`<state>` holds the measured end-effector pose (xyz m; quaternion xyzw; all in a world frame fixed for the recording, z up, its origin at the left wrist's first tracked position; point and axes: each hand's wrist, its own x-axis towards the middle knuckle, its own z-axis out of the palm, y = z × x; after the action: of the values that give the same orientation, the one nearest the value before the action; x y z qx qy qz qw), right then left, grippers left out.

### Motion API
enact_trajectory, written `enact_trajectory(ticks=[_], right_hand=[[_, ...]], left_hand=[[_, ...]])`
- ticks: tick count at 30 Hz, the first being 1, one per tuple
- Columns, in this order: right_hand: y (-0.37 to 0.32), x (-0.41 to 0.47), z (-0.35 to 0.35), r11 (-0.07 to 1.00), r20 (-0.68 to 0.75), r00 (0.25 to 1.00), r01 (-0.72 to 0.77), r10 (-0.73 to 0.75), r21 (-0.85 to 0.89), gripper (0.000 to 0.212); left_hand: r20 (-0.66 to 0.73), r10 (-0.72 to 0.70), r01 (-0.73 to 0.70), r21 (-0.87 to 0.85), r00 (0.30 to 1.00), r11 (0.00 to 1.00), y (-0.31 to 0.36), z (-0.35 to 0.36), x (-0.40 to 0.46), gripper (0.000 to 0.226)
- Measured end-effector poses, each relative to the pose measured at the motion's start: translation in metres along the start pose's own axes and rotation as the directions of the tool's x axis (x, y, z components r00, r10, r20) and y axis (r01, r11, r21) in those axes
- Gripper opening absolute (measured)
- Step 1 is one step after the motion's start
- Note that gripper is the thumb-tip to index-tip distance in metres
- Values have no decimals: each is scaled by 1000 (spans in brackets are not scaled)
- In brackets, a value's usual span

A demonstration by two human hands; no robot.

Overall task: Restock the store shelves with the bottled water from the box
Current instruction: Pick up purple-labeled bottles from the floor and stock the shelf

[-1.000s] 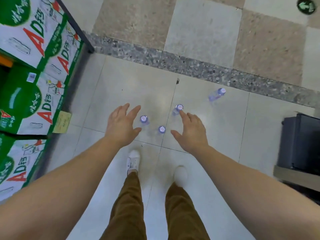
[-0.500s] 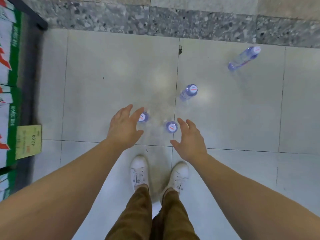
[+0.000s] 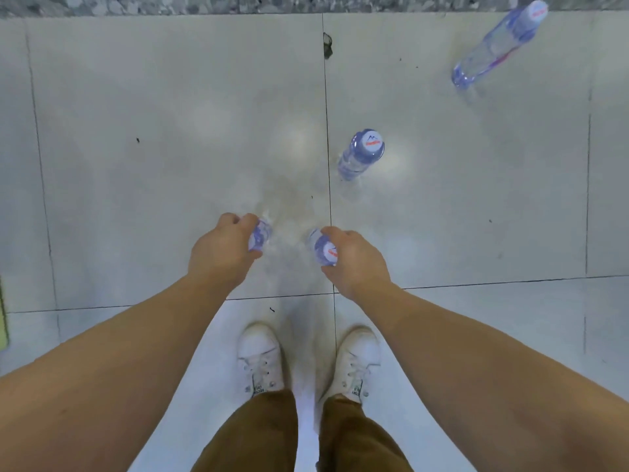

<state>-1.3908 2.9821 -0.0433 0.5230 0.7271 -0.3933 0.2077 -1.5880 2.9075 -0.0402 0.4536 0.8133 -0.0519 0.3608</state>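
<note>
Several clear water bottles with white caps stand on the pale tiled floor. My left hand (image 3: pixel 223 253) grips the top of one bottle (image 3: pixel 260 235), its fingers curled round it. My right hand (image 3: pixel 354 260) grips the top of a second bottle (image 3: pixel 323 248) just to the right. A third bottle (image 3: pixel 362 153) stands free further ahead, right of the tile seam. A fourth bottle (image 3: pixel 500 42) stands at the far upper right. No box and no shelf shows in this view.
My two white shoes (image 3: pixel 260 359) stand just behind the held bottles. A speckled grey stone strip (image 3: pixel 204 3) crosses the top edge. A yellow price tag (image 3: pixel 2 318) shows at the left edge. Open floor lies to the left and the right.
Both hands went from open above the caps to curled round the two nearest bottles. The view dropped closer to the floor, and the shelf at the left slid out of sight.
</note>
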Motion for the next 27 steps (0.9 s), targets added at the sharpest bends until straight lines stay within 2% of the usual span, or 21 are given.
enact_trajectory(ticks=[5, 9, 13, 18, 20, 22, 25, 27], right_hand=[[-7, -39, -44, 999, -55, 998, -8, 11, 46, 56], [-23, -105, -110, 992, -83, 996, -21, 31, 121, 58], [-42, -189, -189, 981, -117, 993, -10, 33, 193, 57], [-56, -329, -301, 926, -192, 980, 27, 49, 375, 52], [-57, -394, -347, 892, -256, 965, 71, 51, 446, 47], [-53, -457, -390, 857, -328, 942, 110, 71, 503, 43], [-32, -546, -438, 749, -443, 889, 217, 113, 626, 40], [-15, -603, -459, 659, -496, 859, 301, 127, 690, 39]], left_hand=[[37, 6, -4, -40, 999, 999, 25, -34, -34, 45], [64, 72, -65, -116, 995, 991, 72, -105, -88, 49], [63, 272, -269, -58, 960, 962, 137, -195, -155, 46], [50, 526, -528, 58, 849, 847, 235, -316, -261, 55], [35, 562, -561, -27, 826, 827, 277, -357, -306, 52], [-5, 601, -589, -208, 799, 781, 319, -387, -352, 51], [1, 699, -574, -570, 715, 588, 383, -416, -423, 31], [26, 744, -530, -686, 668, 499, 424, -426, -468, 9]])
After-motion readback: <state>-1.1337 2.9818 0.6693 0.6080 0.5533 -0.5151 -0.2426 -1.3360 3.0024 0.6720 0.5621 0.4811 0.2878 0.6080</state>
